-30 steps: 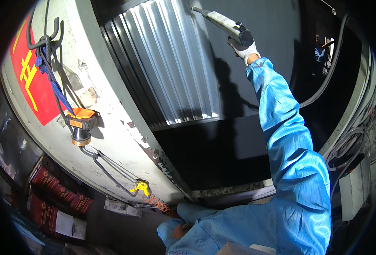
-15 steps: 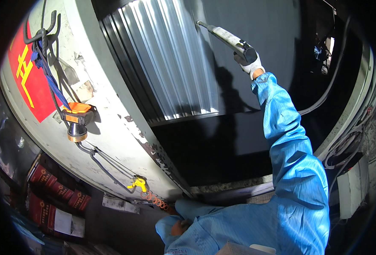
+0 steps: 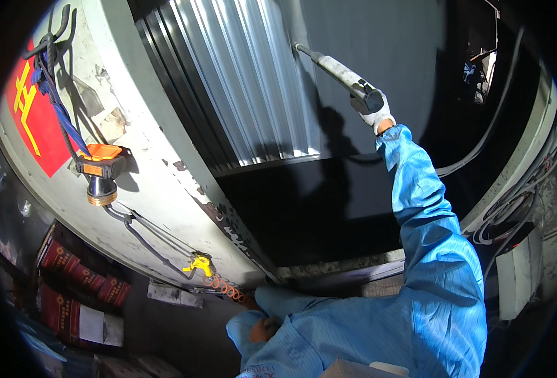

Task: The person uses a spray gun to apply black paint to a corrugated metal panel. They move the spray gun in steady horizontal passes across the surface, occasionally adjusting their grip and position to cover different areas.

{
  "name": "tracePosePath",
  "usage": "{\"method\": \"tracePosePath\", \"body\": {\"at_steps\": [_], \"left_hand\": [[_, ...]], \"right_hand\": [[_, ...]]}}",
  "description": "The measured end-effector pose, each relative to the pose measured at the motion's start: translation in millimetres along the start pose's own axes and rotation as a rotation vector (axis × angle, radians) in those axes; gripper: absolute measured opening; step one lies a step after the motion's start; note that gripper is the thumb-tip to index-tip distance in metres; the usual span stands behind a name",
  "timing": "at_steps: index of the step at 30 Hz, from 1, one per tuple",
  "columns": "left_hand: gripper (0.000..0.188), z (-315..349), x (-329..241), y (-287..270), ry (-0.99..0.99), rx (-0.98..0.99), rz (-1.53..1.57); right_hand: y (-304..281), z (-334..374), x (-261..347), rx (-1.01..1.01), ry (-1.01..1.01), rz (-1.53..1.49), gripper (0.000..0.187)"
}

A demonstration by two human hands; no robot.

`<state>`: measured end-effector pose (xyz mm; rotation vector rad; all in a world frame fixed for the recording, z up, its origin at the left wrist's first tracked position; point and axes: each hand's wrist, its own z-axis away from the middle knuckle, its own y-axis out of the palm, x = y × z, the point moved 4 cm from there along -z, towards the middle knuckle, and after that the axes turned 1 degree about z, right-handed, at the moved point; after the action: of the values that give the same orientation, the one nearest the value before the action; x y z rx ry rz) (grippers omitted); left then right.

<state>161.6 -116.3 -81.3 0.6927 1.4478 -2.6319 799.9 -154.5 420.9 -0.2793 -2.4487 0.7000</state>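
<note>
While the right hand (image 3: 375,113) grips a spray wand (image 3: 335,68), the left hand (image 3: 264,329) — bare — curls loosely.

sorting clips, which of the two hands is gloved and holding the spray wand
The right hand, white-gloved, raised, gripping the spray wand. The left hand is bare, low, holding nothing visible.

Industrial spray booth, corrugated metal panel (image 3: 247,82), hoses (image 3: 480,145), stained wall (image 3: 152,183)

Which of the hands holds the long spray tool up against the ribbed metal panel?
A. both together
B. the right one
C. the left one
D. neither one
B: the gloved right hand, arm stretched up, grips the long spray tool; the left hand stays low by the body.
</note>
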Motion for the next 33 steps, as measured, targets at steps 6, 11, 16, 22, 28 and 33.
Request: {"method": "tracePosePath", "body": {"at_steps": [6, 11, 16, 22, 28, 33], "left_hand": [[0.036, 7.2, -0.9, -5.1, 0.051, -0.042, 0.071], [0.035, 16.9, -9.3, -13.5, 0.068, -0.073, 0.020], [0.034, 9.8, -5.0, -5.4, 0.044, -0.058, -0.013], [0.032, 9.9, -6.8, -8.7, 0.128, -0.109, -0.016], [0.026, 11.1, -12.5, -9.0, 0.108, -0.116, 0.004], [0.034, 16.9, -17.0, -14.7, 0.023, -0.064, 0.009]], "right_hand": [[15.8, 29.2, -26.5, 0.073, 0.058, 0.059, 0.035], [26.9, 53.3, -35.8, 0.066, 0.067, 0.058, 0.025], [30.4, 77.9, -29.0, 0.100, 0.074, 0.033, 0.025], [42.4, 103.7, -46.8, 0.116, 0.022, 0.176, 0.029], [67.0, 130.4, -68.0, 0.285, 0.048, 0.277, 0.037], [82.4, 151.8, -82.7, 0.331, 0.082, 0.272, 0.037]]}}
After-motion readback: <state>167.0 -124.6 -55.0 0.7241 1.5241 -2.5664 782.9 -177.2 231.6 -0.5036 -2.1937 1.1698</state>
